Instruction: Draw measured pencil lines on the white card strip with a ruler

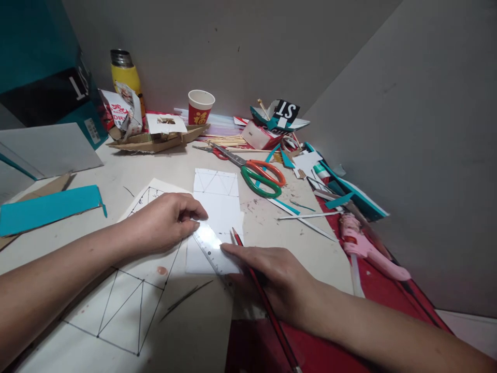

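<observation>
A clear ruler (209,247) lies slantwise across a small white card (215,210), whose far end carries a pencilled zigzag of triangles. My left hand (169,220) pinches the ruler's upper end between thumb and fingers. In my right hand (277,277) is a red and black pencil (267,305), its tip pointing away over the card's right side. The right thumb or forefinger also touches the ruler's edge. Under my left forearm spreads a larger sheet (128,321) with black-line triangles and dots drawn on it.
Scissors (260,178) with orange and green handles lie beyond the card. A pink glue gun (368,248) rests at right on red cloth. Cardboard boats (155,142), a paper cup (201,106) and a yellow bottle (126,75) stand along the back. Teal cardboard (50,207) lies left.
</observation>
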Demonstrator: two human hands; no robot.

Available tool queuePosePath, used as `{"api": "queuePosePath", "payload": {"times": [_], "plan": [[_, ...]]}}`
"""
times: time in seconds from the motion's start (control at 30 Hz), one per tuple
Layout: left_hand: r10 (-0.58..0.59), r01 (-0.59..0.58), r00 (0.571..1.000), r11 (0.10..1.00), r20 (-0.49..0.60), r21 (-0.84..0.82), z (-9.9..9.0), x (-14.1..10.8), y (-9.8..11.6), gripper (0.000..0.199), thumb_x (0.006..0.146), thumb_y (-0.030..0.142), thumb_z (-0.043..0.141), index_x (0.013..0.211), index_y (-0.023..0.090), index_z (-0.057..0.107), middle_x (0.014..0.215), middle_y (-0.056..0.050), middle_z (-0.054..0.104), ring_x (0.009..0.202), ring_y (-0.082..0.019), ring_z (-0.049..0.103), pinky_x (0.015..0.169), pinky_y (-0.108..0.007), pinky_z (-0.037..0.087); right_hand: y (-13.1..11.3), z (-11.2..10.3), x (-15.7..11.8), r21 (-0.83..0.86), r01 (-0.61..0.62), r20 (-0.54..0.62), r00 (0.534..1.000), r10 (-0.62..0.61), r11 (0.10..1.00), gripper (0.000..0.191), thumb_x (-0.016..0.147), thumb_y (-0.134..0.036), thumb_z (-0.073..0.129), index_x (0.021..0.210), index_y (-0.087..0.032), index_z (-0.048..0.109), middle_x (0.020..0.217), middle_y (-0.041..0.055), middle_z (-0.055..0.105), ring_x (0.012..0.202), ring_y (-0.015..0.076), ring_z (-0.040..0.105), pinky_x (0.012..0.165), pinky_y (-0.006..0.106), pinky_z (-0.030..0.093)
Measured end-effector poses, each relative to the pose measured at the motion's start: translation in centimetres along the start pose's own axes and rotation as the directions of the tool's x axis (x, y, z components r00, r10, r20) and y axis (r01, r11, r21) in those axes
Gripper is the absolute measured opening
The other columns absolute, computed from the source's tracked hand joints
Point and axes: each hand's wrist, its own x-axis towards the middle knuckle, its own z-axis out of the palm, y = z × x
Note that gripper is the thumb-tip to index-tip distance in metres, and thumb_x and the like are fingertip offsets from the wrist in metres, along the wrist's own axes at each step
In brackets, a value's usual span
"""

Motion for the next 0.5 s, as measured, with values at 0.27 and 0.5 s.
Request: {"api": "queuePosePath", "payload": {"times": [0.27, 0.5], "plan": [[-0.037, 0.036, 0.999, 0.998, -0.02, -0.05, 0.0, -0.1, 0.2, 0.026, 0.081, 0.023, 0.058, 0.099, 0.02, 0.077, 0.076, -0.002, 0.07, 0.066, -0.018, 0.059, 0.064, -0.031, 0.045, 0.0, -0.1, 0.0, 0.032, -0.026, -0.006, 1.0, 0.027, 0.999, 0.05, 0.095, -0.012, 0.058, 0.144, -0.023, 0.053, 0.104, 0.0092, 0.08, 0.083, 0.0192, 0.077, 0.072, 0.029, 0.061], [-0.097, 0.146, 0.943, 0.98, -0.318, 0.135, -0.7, -0.3, 0.8, 0.039, 0.09, 0.043, 0.058, 0.116, 0.018, 0.07, 0.102, -0.01, 0.073, 0.085, -0.027, 0.064, 0.072, -0.038, 0.047, -1.3, -3.2, 1.1, 0.358, -0.355, -0.262, 0.85, 0.458, 0.864, 0.036, 0.089, -0.026, 0.075, 0.125, -0.029, 0.071, 0.073, -0.0029, 0.066, 0.055, 0.0122, 0.062, 0.055, 0.024, 0.056]]}}
